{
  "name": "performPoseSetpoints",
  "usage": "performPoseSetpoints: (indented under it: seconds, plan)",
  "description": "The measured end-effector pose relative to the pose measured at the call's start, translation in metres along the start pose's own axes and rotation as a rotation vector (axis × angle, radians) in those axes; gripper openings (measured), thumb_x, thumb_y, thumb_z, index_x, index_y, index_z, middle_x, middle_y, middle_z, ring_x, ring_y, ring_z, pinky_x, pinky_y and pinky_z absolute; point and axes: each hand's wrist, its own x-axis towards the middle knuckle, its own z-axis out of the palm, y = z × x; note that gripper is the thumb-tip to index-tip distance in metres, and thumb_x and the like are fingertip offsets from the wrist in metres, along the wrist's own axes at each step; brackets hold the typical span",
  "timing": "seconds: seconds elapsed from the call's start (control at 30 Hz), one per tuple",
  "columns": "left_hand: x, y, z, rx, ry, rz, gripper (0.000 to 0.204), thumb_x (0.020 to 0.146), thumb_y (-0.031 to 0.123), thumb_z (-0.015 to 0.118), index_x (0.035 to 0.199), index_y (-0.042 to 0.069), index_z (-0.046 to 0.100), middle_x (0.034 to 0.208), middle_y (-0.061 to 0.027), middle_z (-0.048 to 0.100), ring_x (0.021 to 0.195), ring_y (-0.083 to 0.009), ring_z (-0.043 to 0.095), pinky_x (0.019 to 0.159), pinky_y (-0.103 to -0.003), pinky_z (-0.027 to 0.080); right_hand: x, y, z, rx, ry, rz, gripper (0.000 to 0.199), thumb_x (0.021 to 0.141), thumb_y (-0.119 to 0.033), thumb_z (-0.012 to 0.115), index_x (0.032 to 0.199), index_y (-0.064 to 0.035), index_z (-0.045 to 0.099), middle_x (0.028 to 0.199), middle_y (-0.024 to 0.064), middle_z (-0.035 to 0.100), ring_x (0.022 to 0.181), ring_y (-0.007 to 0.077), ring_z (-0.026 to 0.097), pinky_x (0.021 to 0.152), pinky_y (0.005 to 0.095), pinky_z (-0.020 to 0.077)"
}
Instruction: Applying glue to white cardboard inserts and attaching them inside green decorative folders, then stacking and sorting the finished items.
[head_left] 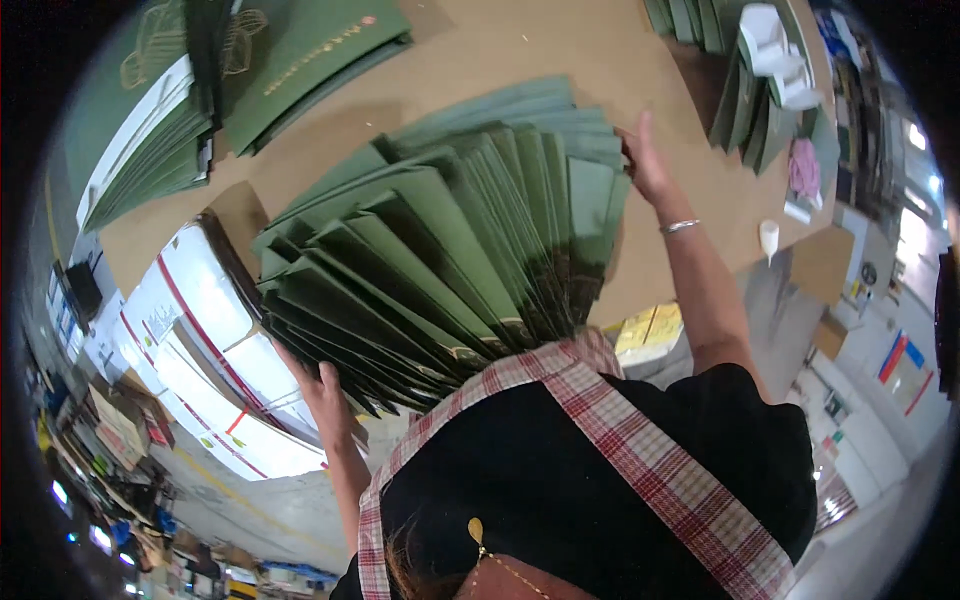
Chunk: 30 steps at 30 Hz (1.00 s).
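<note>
A thick fanned bundle of green folded paper bags (pixel 430 230) lies over the near side of the table, against my apron. My right hand (pixel 648 165) is at the bundle's far right edge, thumb raised and fingers partly hidden behind the bags. At the near left corner, my left hand (pixel 325 395) supports the bundle with its thumb showing; the other fingers are mostly hidden beneath. The bags spread out toward the far side and crowd together near my body.
Dark green printed bags (pixel 310 70) and a white-edged pile (pixel 150 150) lie far left on the brown table (pixel 480 40). White boxes (pixel 215 340) stand left. More green bags (pixel 745 110), a pink cloth (pixel 803 170) and a white bottle (pixel 768 238) are right. A yellow packet (pixel 650 333) lies near my right elbow.
</note>
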Motion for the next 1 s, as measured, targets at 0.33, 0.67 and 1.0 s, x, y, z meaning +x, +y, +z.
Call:
performPoseSetpoints:
  seconds: [0.33, 0.67, 1.0]
  plan:
    - [0.007, -0.032, -0.013, -0.106, -0.189, -0.09, 0.074, 0.099, 0.031, 0.053, 0.153, 0.002, 0.011, 0.152, -0.0159, 0.028, 0.136, -0.0248, 0.032, 0.113, -0.038, 0.024, 0.0, 0.016, 0.1, -0.075, -0.024, -0.279, 0.092, 0.092, -0.075, 0.014, 0.13, -0.0009, 0.053, 0.129, 0.0212, 0.056, 0.122, 0.0349, 0.051, 0.106, 0.0483, 0.0353]
    - [0.012, -0.037, -0.018, -0.13, -0.132, -0.096, 0.066, 0.102, 0.026, 0.046, 0.153, 0.002, 0.011, 0.151, -0.015, 0.028, 0.133, -0.0232, 0.033, 0.113, -0.037, 0.025, -0.028, -0.007, 0.149, -0.179, 0.117, -0.181, 0.071, 0.095, -0.065, 0.021, 0.131, -0.0142, 0.056, 0.142, 0.0214, 0.041, 0.133, 0.044, 0.035, 0.106, 0.0634, 0.0253]
    - [0.007, -0.037, -0.042, -0.07, -0.174, -0.081, 0.072, 0.1, 0.028, 0.051, 0.156, 0.017, 0.007, 0.15, -0.0115, 0.035, 0.117, -0.0192, 0.05, 0.089, -0.028, 0.048, 0.04, 0.047, 0.046, 0.658, -0.905, -0.338, 0.068, 0.1, -0.06, 0.016, 0.139, -0.0173, 0.05, 0.119, 0.021, 0.065, 0.116, 0.0248, 0.059, 0.109, 0.0386, 0.0363]
